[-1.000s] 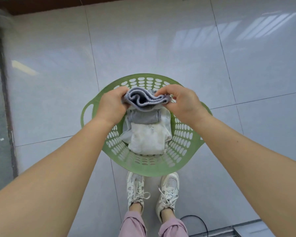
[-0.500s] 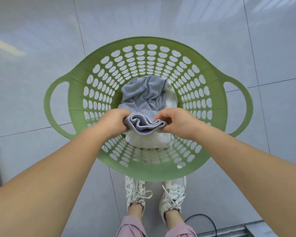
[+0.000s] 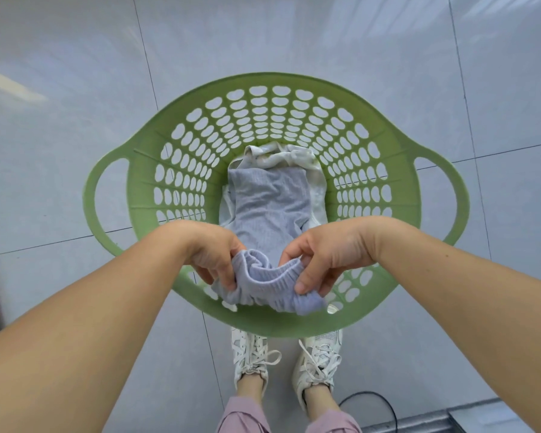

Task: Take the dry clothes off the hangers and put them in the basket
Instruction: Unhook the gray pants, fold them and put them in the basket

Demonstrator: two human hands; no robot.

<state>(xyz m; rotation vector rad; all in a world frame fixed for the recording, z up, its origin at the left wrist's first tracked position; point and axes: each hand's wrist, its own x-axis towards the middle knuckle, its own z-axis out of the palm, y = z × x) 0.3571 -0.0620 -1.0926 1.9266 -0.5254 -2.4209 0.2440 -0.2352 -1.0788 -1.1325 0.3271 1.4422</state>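
Soft grey garment [image 3: 270,210] pinched at its bunched hem over the basket [image 3: 397,182]
Left hand [image 3: 214,256] and right hand [image 3: 325,254] both grip it; light, limp, best held there

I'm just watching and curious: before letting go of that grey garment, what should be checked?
1. Both hands hold the grey garment: left hand and right hand pinch its bunched edge: ok.
2. Garment over the green basket: ok.
3. Far end already lying on the white clothing inside: ok.
4. Bunched edge clear of the near rim: cannot tell.
5. Basket flat on the floor: ok.
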